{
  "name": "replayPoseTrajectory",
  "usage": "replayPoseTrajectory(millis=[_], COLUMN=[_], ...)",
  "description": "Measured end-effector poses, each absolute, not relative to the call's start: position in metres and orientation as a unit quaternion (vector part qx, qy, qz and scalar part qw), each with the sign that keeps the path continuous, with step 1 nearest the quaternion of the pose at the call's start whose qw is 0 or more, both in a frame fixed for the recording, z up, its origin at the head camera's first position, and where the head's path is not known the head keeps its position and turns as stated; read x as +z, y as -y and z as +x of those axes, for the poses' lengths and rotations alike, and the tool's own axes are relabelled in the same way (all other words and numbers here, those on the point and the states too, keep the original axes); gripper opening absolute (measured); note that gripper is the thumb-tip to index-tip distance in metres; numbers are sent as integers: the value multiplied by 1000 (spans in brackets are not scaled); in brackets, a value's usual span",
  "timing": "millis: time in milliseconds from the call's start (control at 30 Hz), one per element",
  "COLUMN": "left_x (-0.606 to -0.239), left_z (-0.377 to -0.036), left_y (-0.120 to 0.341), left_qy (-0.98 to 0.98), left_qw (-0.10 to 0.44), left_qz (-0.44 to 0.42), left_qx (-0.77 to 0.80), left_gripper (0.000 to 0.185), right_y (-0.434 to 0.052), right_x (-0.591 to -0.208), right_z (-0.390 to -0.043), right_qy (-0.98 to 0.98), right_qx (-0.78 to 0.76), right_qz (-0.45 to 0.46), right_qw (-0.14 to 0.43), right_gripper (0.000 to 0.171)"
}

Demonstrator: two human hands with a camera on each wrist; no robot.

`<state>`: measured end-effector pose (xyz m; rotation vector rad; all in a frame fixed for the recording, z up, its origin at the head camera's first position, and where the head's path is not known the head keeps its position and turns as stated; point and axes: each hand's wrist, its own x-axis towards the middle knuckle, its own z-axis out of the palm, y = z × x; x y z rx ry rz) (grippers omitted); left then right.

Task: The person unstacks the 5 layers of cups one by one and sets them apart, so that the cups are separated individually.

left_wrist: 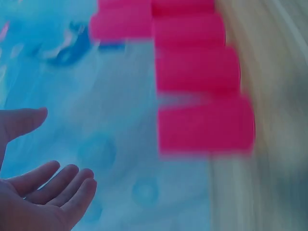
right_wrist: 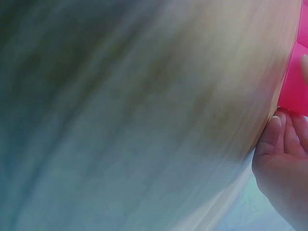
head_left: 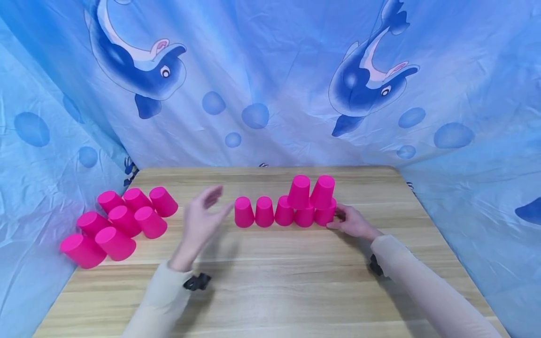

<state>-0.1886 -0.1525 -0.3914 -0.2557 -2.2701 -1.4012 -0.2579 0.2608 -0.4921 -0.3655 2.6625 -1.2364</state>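
**Cup row mid-frame, R hand on its end cup, L hand free**

Head view: wooden table (head_left: pixel 270 291) w/ blue dolphin cloth (head_left: pixel 262 70) behind and at the sides. Row of five upside-down pink cups (head_left: pixel 284 212) sits centre frame, two more pink cups (head_left: pixel 310 191) stacked on top of its right part. Right hand (head_left: pixel 352 223) is at right end of row, fingertips touching the end cup (head_left: pixel 327 213); fingers look lightly curled against it, a full grip can't be confirmed. Left hand (head_left: pixel 200 220) is just left of the row, raised off the table, fingers spread and relaxed, holds nothing, slightly blurred. Loose group of eight pink cups (head_left: pixel 120 225) sits mid-left, at the table edge, well apart from the row.

L wrist view: heavy blur. Left hand (left_wrist: pixel 38 192) lower left, palm open, fingers straight-ish, empty. Pink cups (left_wrist: pixel 202 86) upper centre, over blue cloth and table.

R wrist view: blurred. Right hand (right_wrist: pixel 284 159) lower right, fingertips (right_wrist: pixel 276 126) touching pink end cup (right_wrist: pixel 294 86) at right edge. Table fills the rest.
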Motion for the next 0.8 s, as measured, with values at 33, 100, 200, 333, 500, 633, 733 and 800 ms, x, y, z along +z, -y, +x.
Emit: replayPoseTrajectory(millis=[33, 100, 200, 333, 500, 633, 733, 800], left_x=[-391, -392, -393, -396, -399, -400, -402, -403], left_z=[-194, -203, -215, -227, -236, -242, -246, -248], left_y=[140, 117, 87, 55, 27, 10, 1, -3], left_qy=[827, 832, 835, 834, 835, 836, 840, 843], left_qw=[205, 171, 142, 113, 76, 69, 72, 74], left_qz=[-99, -115, -128, -134, -140, -139, -135, -135], left_qx=[-515, -515, -515, -524, -527, -527, -520, -516], left_gripper=[52, 54, 57, 66, 77, 78, 76, 72], right_y=[-261, -260, -259, -258, -258, -259, -260, -260], right_x=[-492, -491, -490, -489, -489, -489, -489, -489], right_z=[-258, -258, -258, -258, -258, -258, -258, -259], right_qy=[-896, -897, -899, -898, -895, -895, -894, -894], right_qx=[-416, -415, -413, -414, -420, -421, -422, -423], right_qz=[-123, -120, -118, -118, -117, -114, -114, -114], right_qw=[92, 91, 91, 93, 97, 97, 96, 98], right_gripper=[63, 64, 64, 64, 63, 63, 63, 63])
